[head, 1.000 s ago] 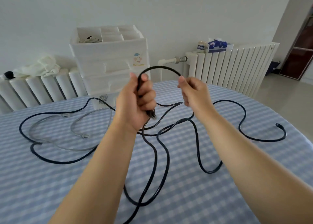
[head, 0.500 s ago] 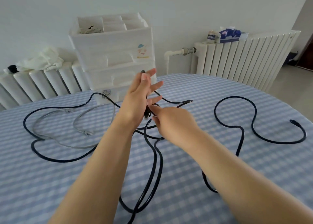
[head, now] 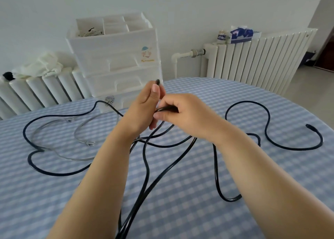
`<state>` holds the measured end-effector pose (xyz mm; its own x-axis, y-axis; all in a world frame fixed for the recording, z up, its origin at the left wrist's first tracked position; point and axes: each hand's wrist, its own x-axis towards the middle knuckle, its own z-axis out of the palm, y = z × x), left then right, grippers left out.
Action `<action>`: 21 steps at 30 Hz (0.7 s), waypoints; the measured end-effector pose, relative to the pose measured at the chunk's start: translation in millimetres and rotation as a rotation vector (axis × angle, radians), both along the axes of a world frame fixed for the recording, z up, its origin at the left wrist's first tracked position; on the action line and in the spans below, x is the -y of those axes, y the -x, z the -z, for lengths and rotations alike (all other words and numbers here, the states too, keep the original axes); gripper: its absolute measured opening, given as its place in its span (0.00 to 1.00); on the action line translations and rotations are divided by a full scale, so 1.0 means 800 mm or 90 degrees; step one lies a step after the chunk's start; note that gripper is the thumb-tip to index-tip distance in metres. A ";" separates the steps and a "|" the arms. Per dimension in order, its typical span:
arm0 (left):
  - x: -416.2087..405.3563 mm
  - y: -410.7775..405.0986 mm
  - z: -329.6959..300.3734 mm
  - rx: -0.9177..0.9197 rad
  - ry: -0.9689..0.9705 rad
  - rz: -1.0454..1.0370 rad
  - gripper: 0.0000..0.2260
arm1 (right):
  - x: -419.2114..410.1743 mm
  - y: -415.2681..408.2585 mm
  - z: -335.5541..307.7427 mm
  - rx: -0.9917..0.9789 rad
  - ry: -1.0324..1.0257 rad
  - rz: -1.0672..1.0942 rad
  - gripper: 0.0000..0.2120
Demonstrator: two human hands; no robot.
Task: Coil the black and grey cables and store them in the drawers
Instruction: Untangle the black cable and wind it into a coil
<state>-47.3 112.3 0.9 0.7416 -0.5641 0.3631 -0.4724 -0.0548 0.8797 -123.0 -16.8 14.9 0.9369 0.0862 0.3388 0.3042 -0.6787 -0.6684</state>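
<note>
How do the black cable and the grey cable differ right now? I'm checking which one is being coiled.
The black cable is dark and looks thicker; the grey cable is pale and thin. The black cable is lifted, gripped by the left hand and right hand; the grey cable lies untouched on the table. The black cable sprawls across the table; the grey cable stays on its left. Both are uncoiled.

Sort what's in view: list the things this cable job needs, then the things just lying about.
Needed: black cable, grey cable, drawers, left hand, right hand.

Lying about: white cloth, tissue pack, small jar, radiator.
</note>
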 end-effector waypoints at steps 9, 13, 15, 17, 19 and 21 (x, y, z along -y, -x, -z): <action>0.003 0.010 -0.009 -0.353 0.061 0.223 0.18 | 0.026 0.006 -0.023 0.048 -0.191 0.038 0.10; 0.000 0.012 -0.015 -0.476 0.089 0.346 0.19 | 0.031 0.010 -0.026 0.055 -0.324 -0.014 0.10; -0.003 0.011 -0.018 -0.504 0.130 0.385 0.22 | 0.030 0.009 -0.026 0.066 -0.443 0.017 0.10; -0.004 0.011 -0.020 -0.499 0.162 0.374 0.24 | 0.031 0.008 -0.027 0.073 -0.542 0.063 0.07; -0.004 0.014 -0.021 -0.485 0.190 0.362 0.24 | 0.028 0.007 -0.025 0.055 -0.605 0.083 0.05; -0.002 0.017 -0.022 -0.484 0.230 0.355 0.24 | 0.022 0.003 -0.020 0.021 -0.653 0.098 0.05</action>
